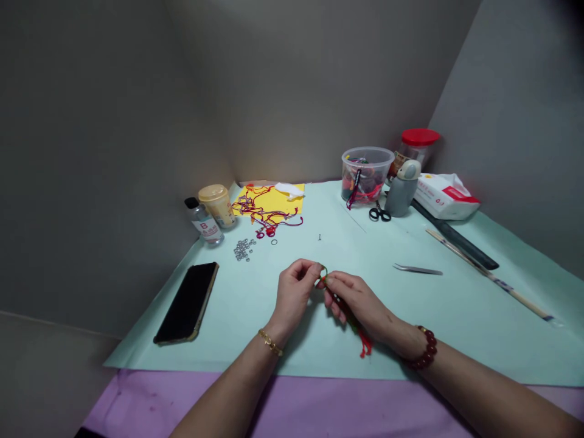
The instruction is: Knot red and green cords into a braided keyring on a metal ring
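Near the front of the pale green sheet, my two hands meet over a braided cord (365, 345) with red ends and some green in it. My left hand (296, 289) pinches the small green loop (325, 269) at the cord's upper end. Thumb and fingers of my right hand (358, 301) close on the cord just below that loop. From there the cord runs under my right palm, which hides part of it, and its red tassel ends hang out below. A tiny metal piece (320, 237) lies beyond my hands.
Left are a phone (187, 304), a labelled bottle (206, 225), a lidded cup (219, 204), metal beads (243, 250) and dark red cords (274, 218) on yellow paper. Right are tweezers (418, 269), scissors (379, 213), a clear tub (367, 173), a grey bottle (402, 193) and a long stick (493, 278).
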{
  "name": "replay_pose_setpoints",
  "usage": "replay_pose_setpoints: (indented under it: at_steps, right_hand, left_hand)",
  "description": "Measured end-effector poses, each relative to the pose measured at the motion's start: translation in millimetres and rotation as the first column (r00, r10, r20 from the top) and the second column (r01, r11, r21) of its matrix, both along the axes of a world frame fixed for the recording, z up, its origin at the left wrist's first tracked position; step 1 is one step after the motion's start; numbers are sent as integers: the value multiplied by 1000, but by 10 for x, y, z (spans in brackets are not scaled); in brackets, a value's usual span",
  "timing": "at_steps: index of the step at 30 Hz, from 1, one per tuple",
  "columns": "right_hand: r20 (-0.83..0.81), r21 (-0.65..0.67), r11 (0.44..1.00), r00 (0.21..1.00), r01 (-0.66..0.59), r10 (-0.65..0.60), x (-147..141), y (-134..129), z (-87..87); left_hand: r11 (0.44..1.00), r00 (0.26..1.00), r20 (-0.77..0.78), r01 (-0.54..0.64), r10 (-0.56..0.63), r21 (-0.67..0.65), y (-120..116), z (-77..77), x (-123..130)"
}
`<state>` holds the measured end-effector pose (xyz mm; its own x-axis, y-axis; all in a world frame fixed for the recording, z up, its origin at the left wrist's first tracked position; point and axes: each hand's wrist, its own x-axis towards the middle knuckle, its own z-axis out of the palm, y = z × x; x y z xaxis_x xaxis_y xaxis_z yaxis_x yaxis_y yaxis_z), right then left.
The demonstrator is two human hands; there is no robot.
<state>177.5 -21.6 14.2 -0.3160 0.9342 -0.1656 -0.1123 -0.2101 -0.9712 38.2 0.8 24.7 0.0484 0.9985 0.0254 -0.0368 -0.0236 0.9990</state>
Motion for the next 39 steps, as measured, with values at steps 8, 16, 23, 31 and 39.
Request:
replay_pose_setpoints:
  at_steps: [8, 16, 23, 31, 39]
  right_hand:
    - [-15, -67, 998, 1000, -4, 3, 12, 19, -49]
    - [-217, -132, 991, 976, -17, -12, 28, 54, -41]
    - [-167, -150, 978, 979, -146, 120, 46, 10, -68]
    - [222, 85, 990, 971, -114, 93, 17, -5, -48]
    - [0, -93, 982, 986, -167, 168, 25, -32, -19]
  left_hand:
    - [999, 999, 7, 35, -35, -22, 13, -21, -7]
    - [959, 957, 145, 267, -252, -96, -27, -119, 37]
    - [993, 991, 127, 46, -33, -105, 61, -82, -34]
    - [997, 990, 135, -16, 27, -82, 61, -83, -8]
    - [990, 983, 172, -38, 61, -137, 78, -134, -21]
